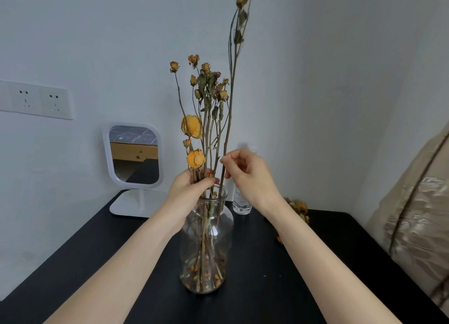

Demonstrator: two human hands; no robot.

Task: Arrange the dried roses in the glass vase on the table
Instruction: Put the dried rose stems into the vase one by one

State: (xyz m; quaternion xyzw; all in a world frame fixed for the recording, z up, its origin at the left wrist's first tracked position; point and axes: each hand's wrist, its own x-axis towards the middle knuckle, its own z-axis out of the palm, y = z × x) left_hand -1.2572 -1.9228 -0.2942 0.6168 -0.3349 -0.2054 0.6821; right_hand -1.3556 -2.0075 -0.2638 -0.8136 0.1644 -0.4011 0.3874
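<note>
A clear glass vase (206, 246) stands on the black table (267, 275) with several dried yellow roses (194, 126) rising from it. My left hand (192, 185) grips a bunch of stems just above the vase's mouth. My right hand (245, 173) pinches one long thin stem (232, 92) that reaches up past the frame's top, its lower end inside the vase's neck. Dry petals and stem ends lie at the vase's bottom.
A white standing mirror (133, 156) is at the back left of the table. A small clear bottle (241, 202) stands behind the vase. Loose dried roses (300, 208) lie at the back right. A beige cushion (418, 214) borders the right side. Wall sockets (38, 100) are at the left.
</note>
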